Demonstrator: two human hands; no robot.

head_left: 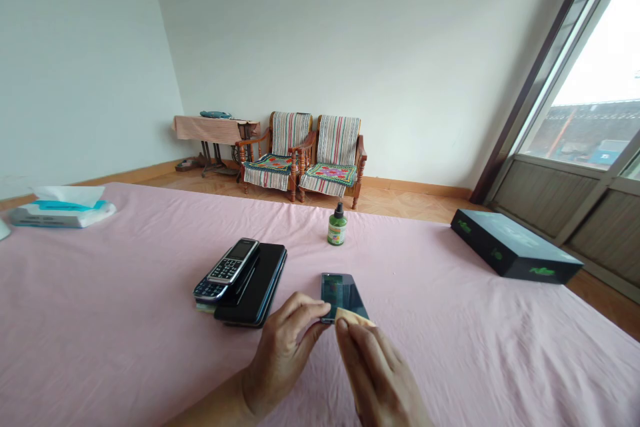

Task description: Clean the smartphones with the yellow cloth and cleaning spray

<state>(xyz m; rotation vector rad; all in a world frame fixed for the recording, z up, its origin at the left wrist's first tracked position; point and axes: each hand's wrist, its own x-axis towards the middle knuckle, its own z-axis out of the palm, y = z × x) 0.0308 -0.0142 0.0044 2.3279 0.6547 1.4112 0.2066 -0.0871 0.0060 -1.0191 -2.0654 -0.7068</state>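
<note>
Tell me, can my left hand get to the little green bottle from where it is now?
Probably yes: the left hand holds the smartphone's near edge, and only bare pink cloth lies between phone and green bottle.

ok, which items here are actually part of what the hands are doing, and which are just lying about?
In hand:
- dark glossy smartphone, steadied by the left hand
- small beige cloth, pressed on it by the right hand

Lying about:
- stack of dark phones
- small green spray bottle
- long black box
- white tissue pack
- pink tablecloth
</note>
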